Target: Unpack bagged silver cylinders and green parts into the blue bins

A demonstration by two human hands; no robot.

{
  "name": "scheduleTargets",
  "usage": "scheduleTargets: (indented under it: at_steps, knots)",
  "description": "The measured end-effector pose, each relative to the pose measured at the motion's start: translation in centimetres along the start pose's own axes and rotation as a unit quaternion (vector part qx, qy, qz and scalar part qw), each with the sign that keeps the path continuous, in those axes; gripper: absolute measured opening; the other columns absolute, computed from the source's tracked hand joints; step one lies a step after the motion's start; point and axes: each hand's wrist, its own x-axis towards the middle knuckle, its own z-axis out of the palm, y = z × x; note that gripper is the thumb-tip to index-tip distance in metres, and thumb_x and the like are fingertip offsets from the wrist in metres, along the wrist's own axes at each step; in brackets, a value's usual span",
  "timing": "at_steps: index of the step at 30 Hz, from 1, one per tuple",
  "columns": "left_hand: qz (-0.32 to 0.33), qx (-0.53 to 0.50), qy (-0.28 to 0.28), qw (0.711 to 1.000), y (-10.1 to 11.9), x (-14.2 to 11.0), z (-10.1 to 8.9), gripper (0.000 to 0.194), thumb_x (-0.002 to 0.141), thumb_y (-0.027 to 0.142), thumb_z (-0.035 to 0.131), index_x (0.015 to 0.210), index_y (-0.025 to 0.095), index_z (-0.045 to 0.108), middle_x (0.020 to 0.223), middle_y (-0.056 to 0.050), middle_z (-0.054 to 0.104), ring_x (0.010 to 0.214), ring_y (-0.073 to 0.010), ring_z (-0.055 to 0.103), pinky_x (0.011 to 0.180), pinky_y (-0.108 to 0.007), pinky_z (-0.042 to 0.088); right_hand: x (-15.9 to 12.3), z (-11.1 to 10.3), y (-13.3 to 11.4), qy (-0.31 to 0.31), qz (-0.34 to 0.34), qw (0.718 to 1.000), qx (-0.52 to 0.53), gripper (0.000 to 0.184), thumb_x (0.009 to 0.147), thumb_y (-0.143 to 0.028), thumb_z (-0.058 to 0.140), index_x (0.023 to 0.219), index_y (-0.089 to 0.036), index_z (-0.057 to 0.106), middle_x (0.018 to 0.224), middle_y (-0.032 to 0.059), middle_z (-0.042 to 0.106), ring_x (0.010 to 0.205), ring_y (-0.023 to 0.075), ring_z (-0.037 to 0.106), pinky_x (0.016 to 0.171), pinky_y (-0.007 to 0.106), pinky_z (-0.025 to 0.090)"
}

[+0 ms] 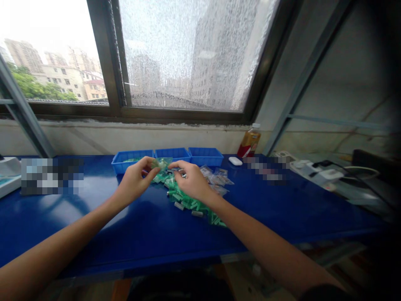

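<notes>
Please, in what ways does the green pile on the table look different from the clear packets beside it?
The green pile is bright green, while the clear packets look greyish and see-through. The green pile covers a larger area than the clear packets. The green pile also reaches nearer the table's front edge; the clear packets sit farther back. Both lie loosely on the blue table.

"Where's the light from?"
"The window [194, 54], blown out at left; glare whitens the table [150, 238] toward its left edge."
"And elsewhere?"
"Dark beyond its right corner, perhaps blurred too."
</notes>
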Motion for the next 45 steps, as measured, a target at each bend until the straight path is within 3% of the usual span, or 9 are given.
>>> scheduleTargets:
  at_steps: [4, 7, 10, 14, 17, 20, 26, 32, 45]
  knots:
    - [0.180, 0.169, -0.005, 0.969, -0.4, -0.2, -0.1, 0.011, 0.081, 0.020, 0.051, 0.089, 0.019, 0.059, 0.086, -0.004, 0.058, 0.081, -0.0168, 0.053, 0.074, -0.030, 0.042, 0.3, 0.2, 0.0, -0.058, 0.150, 0.958, 0.235, 0.031, 0.081, -0.039, 0.046, 0.079, -0.014, 0.064, 0.074, 0.0047, 0.062, 0.072, 0.0148, 0.057, 0.058, 0.024, 0.041]
    - [0.230, 0.194, -0.027, 0.953, -0.1, -0.3, 0.1, 0.016, 0.081, 0.020, 0.053, 0.095, 0.021, 0.060, 0.093, -0.006, 0.056, 0.090, -0.0193, 0.051, 0.081, -0.034, 0.042, 0.4, 0.2, 0.0, -0.033, 0.162, 0.948, 0.272, 0.025, 0.078, -0.036, 0.051, 0.075, -0.014, 0.062, 0.061, -0.0004, 0.056, 0.056, 0.0100, 0.050, 0.052, 0.022, 0.037]
    - [0.182, 0.154, -0.033, 0.971, 0.1, -0.4, 0.3, 0.019, 0.079, 0.028, 0.057, 0.096, 0.020, 0.059, 0.099, -0.007, 0.053, 0.095, -0.0205, 0.051, 0.083, -0.036, 0.043, 0.4, 0.3, 0.3, 0.013, 0.126, 0.962, 0.241, 0.014, 0.075, -0.026, 0.054, 0.076, -0.015, 0.062, 0.060, -0.0028, 0.053, 0.052, 0.0083, 0.046, 0.050, 0.021, 0.035]
    - [0.008, 0.014, 0.009, 1.000, -0.2, -0.2, 0.6, 0.043, 0.075, 0.036, 0.060, 0.112, 0.018, 0.046, 0.104, -0.009, 0.053, 0.090, -0.0193, 0.055, 0.068, -0.030, 0.048, 0.3, 1.0, 0.6, -0.012, 0.112, 0.963, 0.244, 0.013, 0.075, -0.025, 0.055, 0.079, -0.015, 0.062, 0.061, -0.0027, 0.054, 0.053, 0.0082, 0.047, 0.051, 0.021, 0.037]
    - [-0.068, -0.100, -0.074, 0.990, -0.5, 0.4, 0.2, 0.039, 0.074, 0.036, 0.060, 0.104, 0.013, 0.050, 0.086, -0.006, 0.060, 0.073, -0.0155, 0.058, 0.063, -0.027, 0.047, 0.1, 1.5, 0.7, -0.049, 0.113, 0.962, 0.245, 0.012, 0.074, -0.026, 0.056, 0.078, -0.015, 0.060, 0.064, -0.0016, 0.056, 0.055, 0.0088, 0.050, 0.053, 0.022, 0.040]
    - [-0.075, -0.141, -0.119, 0.980, -0.6, 1.4, -0.9, 0.026, 0.074, 0.034, 0.060, 0.085, 0.011, 0.058, 0.072, -0.003, 0.061, 0.064, -0.0131, 0.057, 0.063, -0.026, 0.045, 0.1, 1.4, 0.7, -0.039, 0.123, 0.968, 0.216, 0.013, 0.074, -0.027, 0.058, 0.080, -0.015, 0.057, 0.064, -0.0008, 0.057, 0.057, 0.0103, 0.053, 0.054, 0.023, 0.042]
    - [-0.108, -0.142, 0.034, 0.983, -1.0, 2.4, -2.4, 0.031, 0.071, 0.035, 0.062, 0.093, 0.013, 0.060, 0.068, 0.000, 0.059, 0.060, -0.0111, 0.054, 0.056, -0.022, 0.043, 0.5, -0.2, 0.3, 0.004, 0.114, 0.985, 0.129, 0.017, 0.077, -0.030, 0.054, 0.087, -0.016, 0.053, 0.066, 0.0002, 0.056, 0.060, 0.0118, 0.055, 0.055, 0.024, 0.044]
    - [-0.085, -0.169, -0.043, 0.981, 0.5, 0.7, 0.2, 0.041, 0.075, 0.020, 0.052, 0.116, 0.015, 0.048, 0.070, 0.001, 0.059, 0.063, -0.0111, 0.055, 0.058, -0.022, 0.042, -0.6, 1.4, 0.2, 0.001, 0.014, 1.000, -0.018, 0.021, 0.075, -0.026, 0.056, 0.094, -0.019, 0.050, 0.088, 0.0031, 0.057, 0.069, 0.0123, 0.055, 0.063, 0.026, 0.045]
    - [-0.107, -0.219, -0.053, 0.968, 0.9, 0.1, 0.8, 0.022, 0.068, 0.020, 0.065, 0.085, 0.016, 0.050, 0.076, 0.001, 0.057, 0.070, -0.0105, 0.056, 0.065, -0.023, 0.043, -1.0, 1.3, -0.5, 0.006, -0.082, 0.996, -0.027, 0.020, 0.074, -0.027, 0.060, 0.091, -0.016, 0.055, 0.088, 0.0047, 0.055, 0.083, 0.0158, 0.053, 0.074, 0.028, 0.043]
